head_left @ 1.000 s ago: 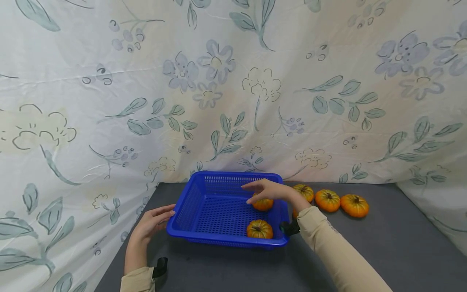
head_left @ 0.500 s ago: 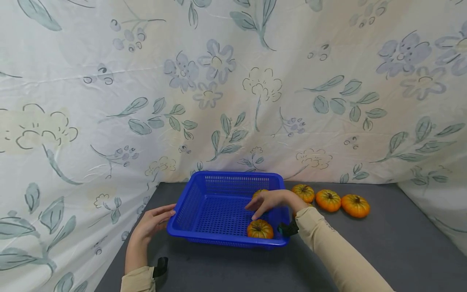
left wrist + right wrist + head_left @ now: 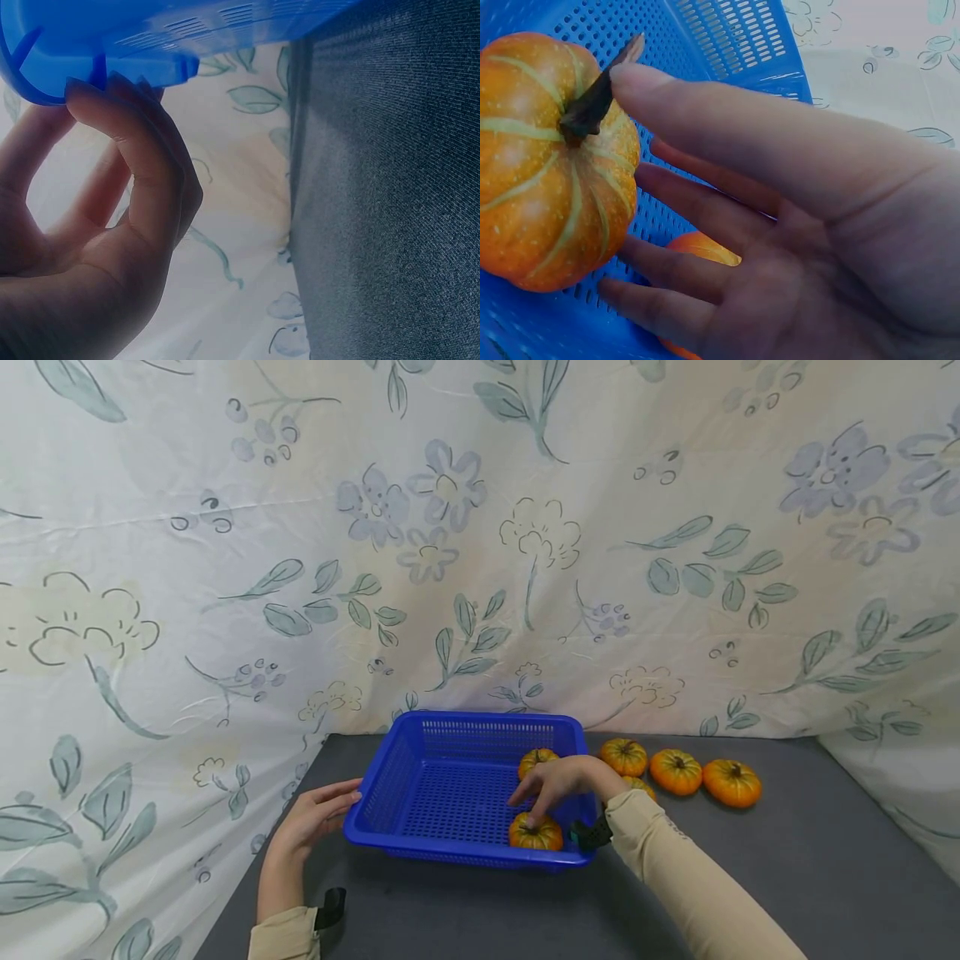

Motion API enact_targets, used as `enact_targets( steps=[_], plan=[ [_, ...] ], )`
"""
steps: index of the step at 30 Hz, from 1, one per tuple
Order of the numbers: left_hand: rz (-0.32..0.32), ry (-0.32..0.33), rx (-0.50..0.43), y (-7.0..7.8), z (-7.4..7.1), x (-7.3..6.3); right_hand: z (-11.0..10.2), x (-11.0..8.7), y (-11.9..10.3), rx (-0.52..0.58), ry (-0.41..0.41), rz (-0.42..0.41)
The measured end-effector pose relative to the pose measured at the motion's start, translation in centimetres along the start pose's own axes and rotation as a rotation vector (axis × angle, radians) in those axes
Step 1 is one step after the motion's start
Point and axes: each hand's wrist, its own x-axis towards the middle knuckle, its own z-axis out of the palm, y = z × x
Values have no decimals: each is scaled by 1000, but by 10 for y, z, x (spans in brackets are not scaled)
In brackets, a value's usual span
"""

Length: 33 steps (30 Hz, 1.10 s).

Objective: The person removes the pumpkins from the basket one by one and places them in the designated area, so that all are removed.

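Observation:
A blue plastic basket (image 3: 450,797) with slotted sides stands on the table, two small orange pumpkins inside its right half. My left hand (image 3: 309,822) holds the basket's left rim with curled fingers; the left wrist view shows the fingertips against the rim (image 3: 45,90). Inside the basket, my right hand (image 3: 561,782) is over the front pumpkin (image 3: 536,837). Up close, the right thumb touches or nearly touches that pumpkin's dark stem (image 3: 592,105), and the other fingers extend beside its flank, gripping nothing. Behind this hand lies the back pumpkin (image 3: 536,761), partly hidden.
Several more pumpkins lie on the dark grey table (image 3: 810,843) to the right of the basket, among them a far-right pumpkin (image 3: 732,783) and a half-hidden pumpkin (image 3: 640,786) beside the right forearm. A floral cloth (image 3: 480,560) hangs behind the table.
My right hand has moved from the back pumpkin toward the front one and lowered to its stem, leaving the back pumpkin in the basket. The left hand stays on the rim.

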Motion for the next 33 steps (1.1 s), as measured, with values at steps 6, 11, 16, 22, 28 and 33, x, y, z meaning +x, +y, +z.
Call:
enact_targets(
  steps=[6, 11, 16, 22, 28, 33],
  plan=[
    [-5, 1, -7, 0, 0, 0, 0, 1, 0, -4, -22, 25],
    [-6, 2, 1, -1, 0, 0, 1, 3, 1, -35, -35, 14],
    [-5, 6, 10, 0, 0, 0, 1, 6, 3, -53, -63, -4],
    [-6, 12, 10, 0, 0, 1, 2, 7, 2, -83, -57, -3],
    [-7, 9, 9, 0, -1, 2, 4, 7, 0, -125, -57, -14],
    [-9, 6, -7, 1, -1, 1, 5, 7, 1, -123, -55, -5]
  ],
)
